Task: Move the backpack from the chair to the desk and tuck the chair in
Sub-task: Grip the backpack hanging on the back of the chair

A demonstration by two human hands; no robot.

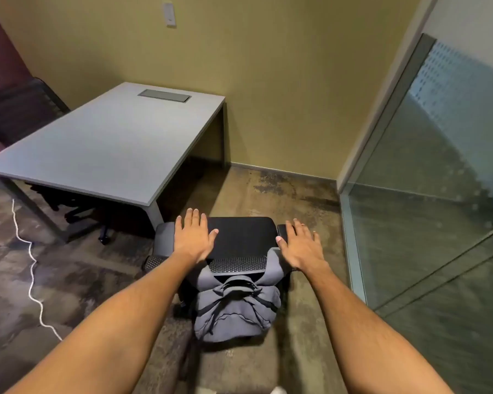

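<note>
A black office chair [244, 236] stands just off the desk's near right corner, seen from behind and above. A grey backpack [235, 309] hangs down the back of the chair's mesh backrest, its straps over the top. My left hand [192, 237] hovers flat and open over the chair's left side, fingers spread. My right hand [299, 244] is also open, over the right armrest beside the backpack's strap. Neither hand holds anything. The grey desk [111, 146] stretches to the upper left with a bare top.
A cable hatch [164, 95] is set into the desk's far end. A second dark chair [20, 109] sits behind the desk by the left wall. A white cable [30, 268] snakes across the floor at left. A glass partition [427, 194] closes off the right.
</note>
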